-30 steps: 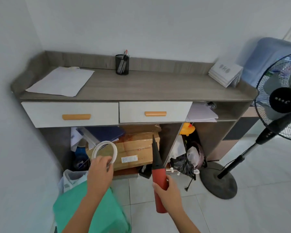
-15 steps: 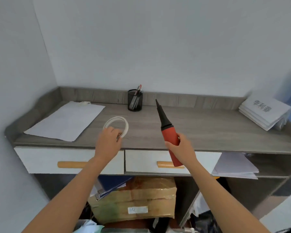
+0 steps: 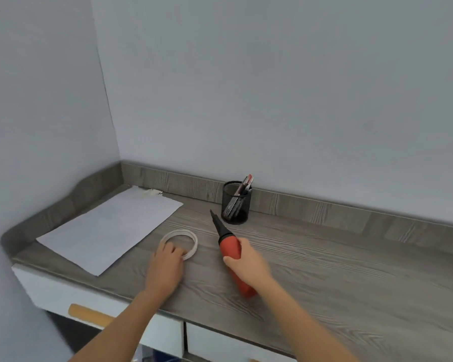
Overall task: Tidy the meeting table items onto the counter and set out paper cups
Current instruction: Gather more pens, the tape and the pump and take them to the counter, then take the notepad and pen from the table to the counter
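A grey wood-grain counter (image 3: 338,278) fills the lower part of the view, set into a corner of pale walls, with a low raised edge along its back and left side. White drawers (image 3: 63,291) with a tan handle (image 3: 89,313) sit under its front edge. A large white paper sheet (image 3: 107,228) lies flat on the counter's left part. Near the back edge stands a black mesh pen holder (image 3: 236,203) with pens leaning in it. The right hand (image 3: 249,265) is wrapped around a red hand pump (image 3: 232,254), whose black pointed nozzle aims up toward the pen holder; its red lower end is at or just above the counter. The left hand (image 3: 166,262) rests palm down, fingers curled on the near rim of a white tape ring (image 3: 179,242) lying flat on the counter, just right of the sheet.
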Demonstrator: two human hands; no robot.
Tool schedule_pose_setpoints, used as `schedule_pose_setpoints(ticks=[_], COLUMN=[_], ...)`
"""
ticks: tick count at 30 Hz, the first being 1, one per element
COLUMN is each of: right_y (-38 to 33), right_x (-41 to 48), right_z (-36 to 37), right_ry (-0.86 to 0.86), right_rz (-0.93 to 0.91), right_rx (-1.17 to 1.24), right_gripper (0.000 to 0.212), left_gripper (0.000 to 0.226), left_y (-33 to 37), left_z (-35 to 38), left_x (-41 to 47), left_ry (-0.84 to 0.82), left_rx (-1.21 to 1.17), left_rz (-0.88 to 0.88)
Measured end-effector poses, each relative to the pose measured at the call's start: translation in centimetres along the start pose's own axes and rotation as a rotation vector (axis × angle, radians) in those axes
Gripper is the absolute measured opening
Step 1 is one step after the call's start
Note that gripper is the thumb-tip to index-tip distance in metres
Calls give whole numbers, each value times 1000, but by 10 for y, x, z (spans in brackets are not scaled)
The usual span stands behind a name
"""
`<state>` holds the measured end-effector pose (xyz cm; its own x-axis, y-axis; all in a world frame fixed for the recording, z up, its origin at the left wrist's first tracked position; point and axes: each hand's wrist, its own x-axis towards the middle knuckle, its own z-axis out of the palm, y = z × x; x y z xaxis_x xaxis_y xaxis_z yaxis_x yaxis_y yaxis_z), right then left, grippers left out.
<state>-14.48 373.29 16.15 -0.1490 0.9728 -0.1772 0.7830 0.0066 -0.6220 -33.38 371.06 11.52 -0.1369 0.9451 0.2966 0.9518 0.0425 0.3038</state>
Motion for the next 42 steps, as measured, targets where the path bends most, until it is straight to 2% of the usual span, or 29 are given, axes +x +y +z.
schedule_pose_setpoints(ticks=[5,11,14,17,19,21,24,26,28,30,33,35,37,42], right_y=[-11,-14,-6,6,18,30,47,59,73,90,110,116,118,116], right_x=[14,18,15,-8,-37,-70,-116,-148,-183,-223,-296,-347,-394,-482], right_z=[13,15,13,15,22,30,50,71,98,131,184,217,240,261], right_ry=[12,-18,-22,46,110,184,316,416,408,320,343,316,241,269], right_rz=[-36,35,55,47,26,0,6,-15,-7,183,443,595,700,869], right_rx=[-161,-105,87,428,560,550,339,142,18,91,293,325,269,244], right_gripper=[52,62,75,69,61,58,56,55,51,46,38,42,46,43], left_gripper=[31,33,38,52,65,75,82,73,64,61,46,39,34,29], left_y=[-5,-2,1,0,-2,-3,-4,-3,-4,-10,-28,-42,-51,-50], left_z=[10,6,1,-2,-2,-2,0,2,7,20,27,20,10,0], left_x=[-4,-12,-26,-49,-67,-87,-126,-161,-203,-252,-324,-357,-379,-408], left_ry=[120,144,72,56,78,62,27,-75,-243,-432,-765,-924,-962,-960], left_rx=[44,61,70,-65,-190,-318,-468,-602,-686,-626,-518,-470,-454,-457], left_rz=[35,26,-13,-104,-141,-164,-78,-76,-100,-83,-46,-28,-31,7])
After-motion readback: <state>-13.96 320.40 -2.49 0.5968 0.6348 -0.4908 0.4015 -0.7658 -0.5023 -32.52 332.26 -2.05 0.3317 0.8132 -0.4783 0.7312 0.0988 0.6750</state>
